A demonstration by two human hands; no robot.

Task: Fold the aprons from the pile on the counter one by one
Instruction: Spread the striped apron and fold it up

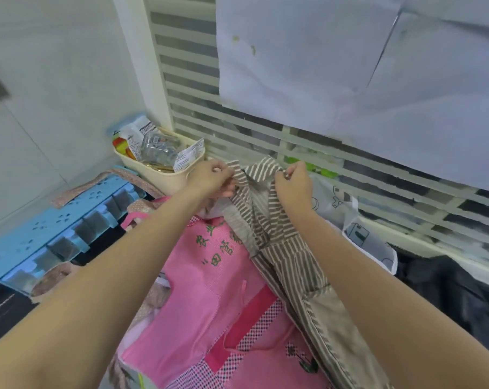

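Both hands hold the striped apron (291, 265) up by its top edge, over the pile on the bench. The left hand (212, 179) pinches one upper corner in its fingers, and the right hand (293, 183) pinches the other. The pink apron (209, 304) lies under it. The step seems to be opening the apron flat. Next, I think, the corners must come together for the first fold.
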